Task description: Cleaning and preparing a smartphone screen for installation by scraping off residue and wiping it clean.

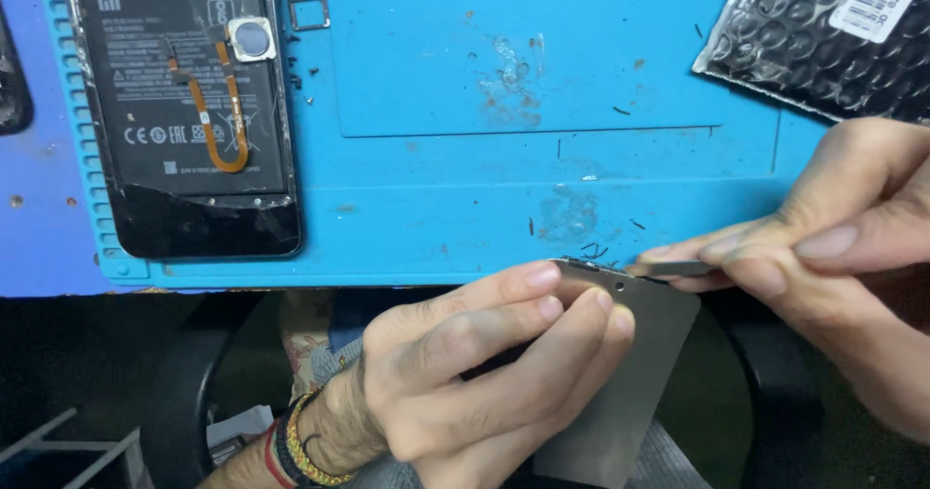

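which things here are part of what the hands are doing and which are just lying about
In use:
- left hand holding the grey panel
- right hand pinching a thin metal tool at the panel's top edge

Lying about:
- opened phone
- blue mat
- bubble bag
- small metal tray

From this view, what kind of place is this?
Likely a phone repair bench: a blue repair mat, an opened phone with its battery exposed, and a thin metal plate held in the left hand.

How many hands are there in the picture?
2. The left hand holds a grey metal plate below the blue mat. The right hand pinches the plate's top edge from the right.
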